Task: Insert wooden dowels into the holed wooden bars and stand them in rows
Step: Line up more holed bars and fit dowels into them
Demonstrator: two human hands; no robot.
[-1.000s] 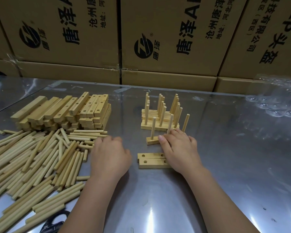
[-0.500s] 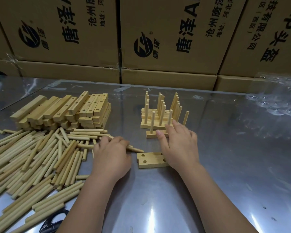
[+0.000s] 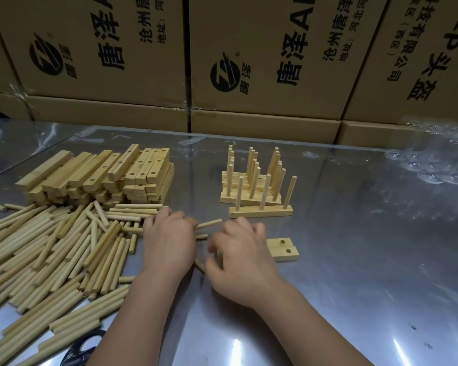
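1. Beyond the right hand (image 3: 245,262), the finished rows (image 3: 251,180) stand upright, each bar bristling with three pegs, and the front bar (image 3: 261,211) sits just ahead of the pack.
2. Plenty is left: out past the left hand (image 3: 169,244) a stack of holed bars (image 3: 101,175) waits, and to that hand's outer side sprawls a big loose pile of dowels (image 3: 50,260).
3. The left hand is curled around a few dowels (image 3: 209,223), their ends poking out toward the right hand.
4. The right hand hovers, blurred, over two empty bars (image 3: 282,249) lying flat; its fingers are bent, but whether they grip a bar or a dowel I cannot tell.
5. My read: the next bar is about to be loaded.
6. The dowels are smooth, round, pale sticks; the bars are square-edged, light wood with drilled round holes.
7. All of it sits on a shiny, scuffed metal table (image 3: 354,273) that throws back glare.
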